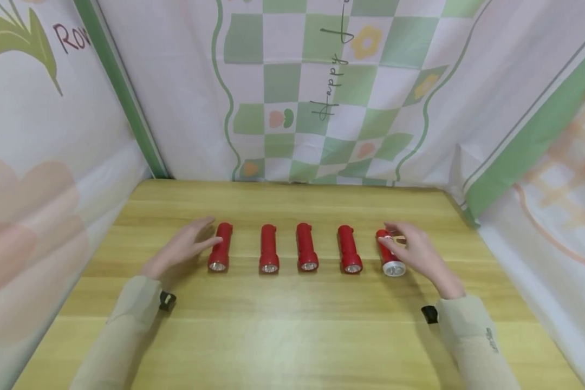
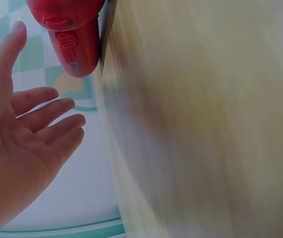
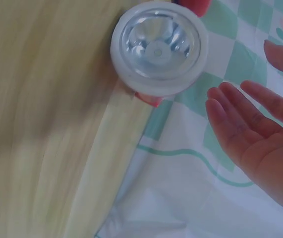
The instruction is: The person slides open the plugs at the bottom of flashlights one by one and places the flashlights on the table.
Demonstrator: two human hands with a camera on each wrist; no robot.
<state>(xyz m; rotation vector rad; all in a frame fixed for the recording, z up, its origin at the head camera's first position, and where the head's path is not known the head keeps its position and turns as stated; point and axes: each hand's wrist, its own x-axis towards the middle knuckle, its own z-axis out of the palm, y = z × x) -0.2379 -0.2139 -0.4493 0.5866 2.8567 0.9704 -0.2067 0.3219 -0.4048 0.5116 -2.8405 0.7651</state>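
Note:
Several red flashlights lie in a row on the wooden table, lenses facing me. My left hand (image 1: 189,242) is beside the leftmost red flashlight (image 1: 221,248), thumb overlapping its body in the head view. In the left wrist view that hand's fingers are loosely extended below the flashlight (image 2: 77,44), holding nothing. At the row's right end lies a red flashlight with a white head (image 1: 393,268). My right hand (image 1: 416,250) hovers over its right side, thumb and fingers spread apart. The right wrist view shows the white-rimmed lens (image 3: 158,49) close up, with the fingers relaxed and apart from it.
Between the hands lie three more red flashlights, the left one (image 1: 269,249), the middle one (image 1: 306,247) and the right one (image 1: 349,249). Printed curtains (image 1: 185,97) hang around the wooden table (image 1: 283,330) at its back and sides. Each wrist carries a black strap piece (image 1: 429,314).

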